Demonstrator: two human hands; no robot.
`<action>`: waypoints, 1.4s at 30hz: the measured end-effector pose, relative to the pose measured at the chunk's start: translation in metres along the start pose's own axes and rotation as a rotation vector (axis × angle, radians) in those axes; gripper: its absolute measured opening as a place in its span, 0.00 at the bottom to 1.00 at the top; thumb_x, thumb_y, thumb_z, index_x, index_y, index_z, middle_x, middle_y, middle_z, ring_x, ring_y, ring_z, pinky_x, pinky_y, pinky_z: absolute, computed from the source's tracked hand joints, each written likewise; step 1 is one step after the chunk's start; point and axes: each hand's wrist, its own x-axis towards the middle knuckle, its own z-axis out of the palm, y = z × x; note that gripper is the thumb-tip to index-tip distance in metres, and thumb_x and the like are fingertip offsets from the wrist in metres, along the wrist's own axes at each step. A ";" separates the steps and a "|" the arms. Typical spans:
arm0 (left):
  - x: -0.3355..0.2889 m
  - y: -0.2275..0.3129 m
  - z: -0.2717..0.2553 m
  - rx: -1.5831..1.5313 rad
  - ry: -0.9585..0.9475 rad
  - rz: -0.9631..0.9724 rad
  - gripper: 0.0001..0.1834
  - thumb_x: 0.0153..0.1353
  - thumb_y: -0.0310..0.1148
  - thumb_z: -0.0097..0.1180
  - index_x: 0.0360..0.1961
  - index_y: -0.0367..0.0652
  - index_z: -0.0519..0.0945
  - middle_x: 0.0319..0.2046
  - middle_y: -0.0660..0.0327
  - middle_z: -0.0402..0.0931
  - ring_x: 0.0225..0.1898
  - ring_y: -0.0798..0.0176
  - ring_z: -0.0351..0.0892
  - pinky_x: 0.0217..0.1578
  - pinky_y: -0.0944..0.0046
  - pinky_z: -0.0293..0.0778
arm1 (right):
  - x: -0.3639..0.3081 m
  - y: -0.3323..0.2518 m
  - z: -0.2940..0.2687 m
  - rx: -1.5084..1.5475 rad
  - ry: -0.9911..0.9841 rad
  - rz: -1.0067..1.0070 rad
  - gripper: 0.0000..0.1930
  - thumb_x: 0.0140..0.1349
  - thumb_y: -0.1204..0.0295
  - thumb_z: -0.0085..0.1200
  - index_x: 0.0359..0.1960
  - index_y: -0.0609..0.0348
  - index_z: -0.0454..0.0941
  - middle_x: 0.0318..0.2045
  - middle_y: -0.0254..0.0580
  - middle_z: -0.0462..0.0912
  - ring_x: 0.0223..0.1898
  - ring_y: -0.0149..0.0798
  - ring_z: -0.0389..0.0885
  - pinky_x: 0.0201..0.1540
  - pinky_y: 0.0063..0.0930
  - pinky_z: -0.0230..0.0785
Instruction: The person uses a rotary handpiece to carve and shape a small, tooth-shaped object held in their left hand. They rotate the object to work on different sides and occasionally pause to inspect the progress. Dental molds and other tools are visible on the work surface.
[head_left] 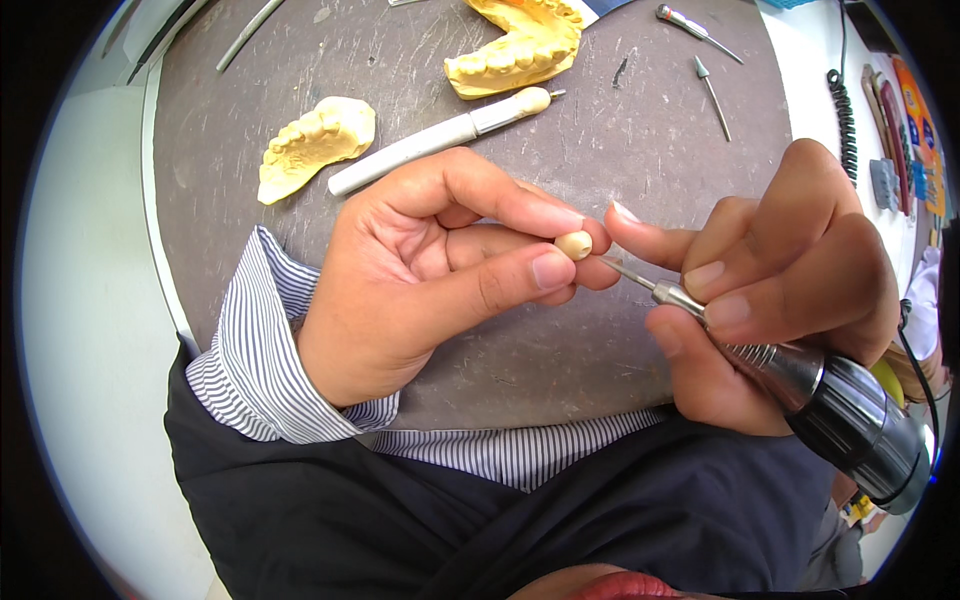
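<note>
A small cream piece (573, 246) is pinched above the surface (600, 370), near its front edge, by the thumb and fingers of a person's left hand (400, 270), a dark hole showing in its side. The right hand (790, 270) grips a black and silver handpiece (790, 375) in its fingers, one finger stretched toward the left fingertips. The handpiece's slim metal bit (628, 272) ends just beside the piece, by the left fingers; whether it touches them cannot be told. Beyond the left hand, a white pen-shaped tool (410, 155) lies slantwise, a rounded cream tip (530, 102) at its far end. A smaller yellow cast of teeth (318, 148) rests toward the left edge of the surface, while a larger yellow cast (520, 45) sits toward the far edge. Close to the right edge lie a thin grey-headed bur (712, 98) and a small driver-like tool (697, 32). A black coiled cable (842, 125) hangs past that edge, and a striped cuff (255, 380) is folded back at the left wrist
</note>
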 end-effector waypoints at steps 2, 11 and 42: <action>0.000 -0.001 -0.001 0.003 0.000 -0.001 0.07 0.53 0.19 0.49 0.34 0.39 0.69 0.36 0.51 0.72 0.39 0.60 0.76 0.38 0.69 0.75 | 0.001 0.004 -0.001 -0.011 -0.044 -0.054 0.16 0.38 0.89 0.56 0.26 0.56 0.66 0.27 0.38 0.63 0.22 0.22 0.71 0.44 0.41 0.73; 0.001 -0.002 0.000 0.017 0.004 0.012 0.08 0.53 0.18 0.49 0.34 0.38 0.69 0.37 0.52 0.72 0.39 0.60 0.76 0.38 0.66 0.75 | 0.009 0.008 -0.002 -0.024 -0.128 -0.148 0.16 0.39 0.89 0.56 0.28 0.59 0.66 0.27 0.40 0.63 0.22 0.25 0.72 0.43 0.38 0.74; 0.004 -0.001 0.006 0.005 -0.001 0.005 0.08 0.53 0.24 0.53 0.31 0.41 0.66 0.32 0.61 0.71 0.35 0.70 0.71 0.37 0.69 0.69 | 0.004 0.026 0.014 0.021 0.125 -0.049 0.16 0.39 0.90 0.56 0.28 0.58 0.66 0.26 0.40 0.64 0.21 0.25 0.71 0.42 0.36 0.74</action>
